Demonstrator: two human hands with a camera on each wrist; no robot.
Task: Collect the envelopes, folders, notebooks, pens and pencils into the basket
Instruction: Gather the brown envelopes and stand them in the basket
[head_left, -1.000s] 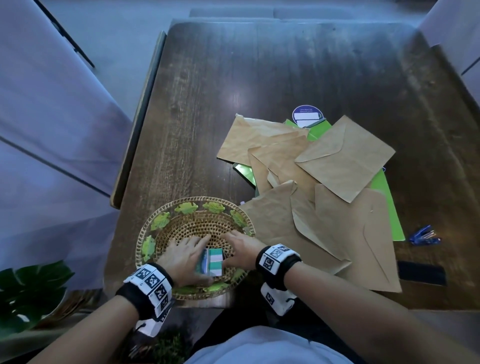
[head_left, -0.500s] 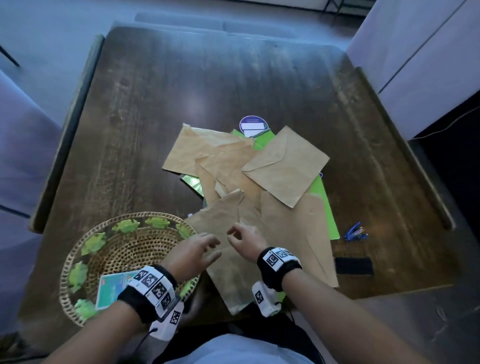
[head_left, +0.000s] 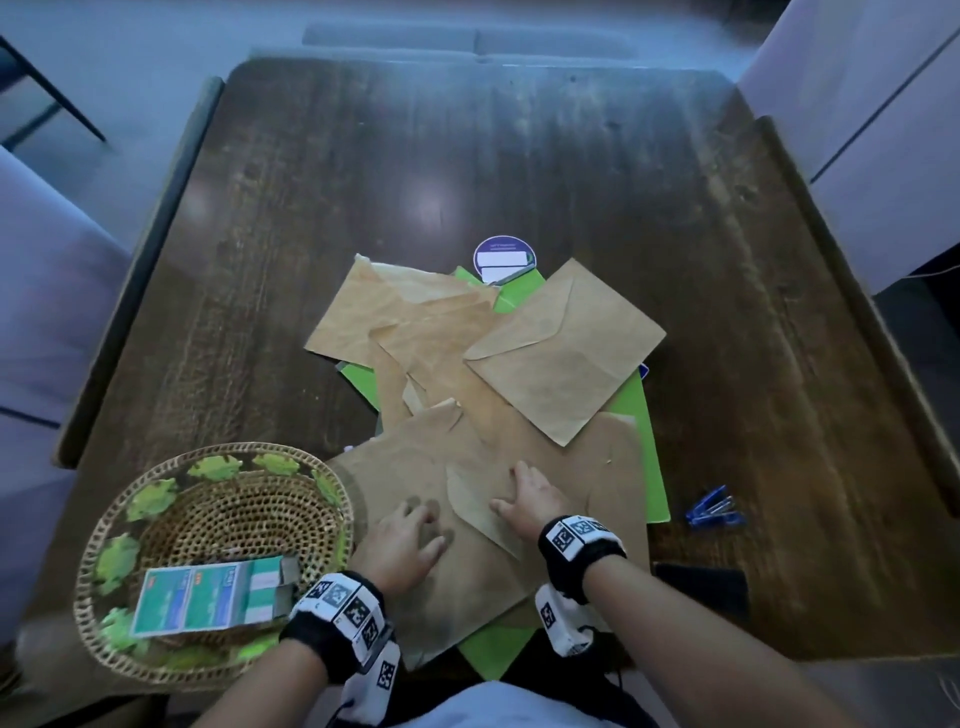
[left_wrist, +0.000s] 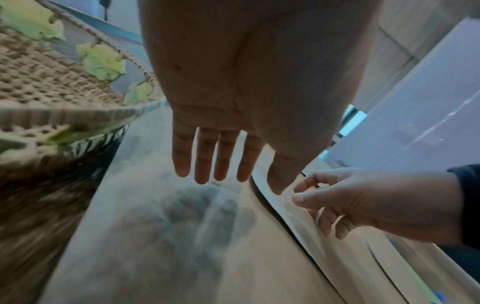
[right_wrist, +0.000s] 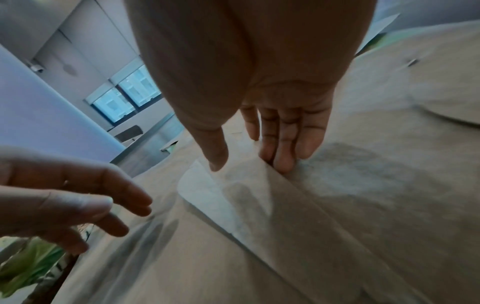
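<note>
Brown paper is what both hands are on: the nearest large envelope (head_left: 415, 467) lies at the table's near edge, its left side touching the rim of the wicker basket (head_left: 218, 452) and its near corner hanging off the table (head_left: 519, 156). The right hand (head_left: 535, 499) has its fingers (right_wrist: 283, 144) tucked behind the open flap (right_wrist: 233, 195) with the thumb in front, a narrow hold that looks ready to pinch; whether it has closed on the paper I cannot tell. The left hand (head_left: 405, 535) hovers flat above the envelope body, fingers straight, holding nothing.

Judging from this, the step is getting this envelope off the pile. Doing it well probably means folding the flap down first, or gripping the body rather than the thin flap, which could tear or crease, while the left palm steadies the sheet.

More envelopes (head_left: 566, 348) fan out behind it toward the table's centre, over green folders (head_left: 649, 467), so lifting rather than dragging should keep the pile from shifting.

A green-and-white box (head_left: 208, 597) already lies in the basket's near half; its far half is open. Blue clips (head_left: 711, 509) sit near the right edge, a dark flat object (head_left: 701, 587) at the near right, and a round purple item (head_left: 504, 260) beyond the pile. The table's far half offers open room.
</note>
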